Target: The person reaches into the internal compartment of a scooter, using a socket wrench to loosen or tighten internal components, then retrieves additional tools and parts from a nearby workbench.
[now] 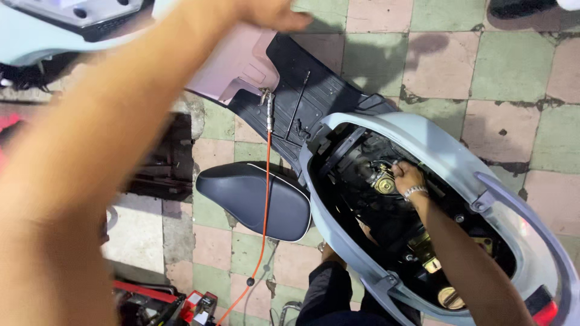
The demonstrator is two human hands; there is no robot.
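Note:
A pale blue scooter (423,136) stands with its seat off and its body cavity open. My right hand (408,179), a metal bracelet on the wrist, reaches down into the cavity with its fingers curled on a brass fitting (383,183) among dark engine parts. My left arm stretches blurred across the left of the view. My left hand (272,13) is at the top edge above the scooter's pinkish front panel (232,66), partly cut off, with nothing visible in it.
The detached black seat (254,199) lies on the checkered tile floor (513,66). An orange hose (264,205) with a metal coupler (269,115) hangs down past the black footboard (317,90). Red tools (196,305) lie at the bottom left. Another person's shoe (519,7) shows top right.

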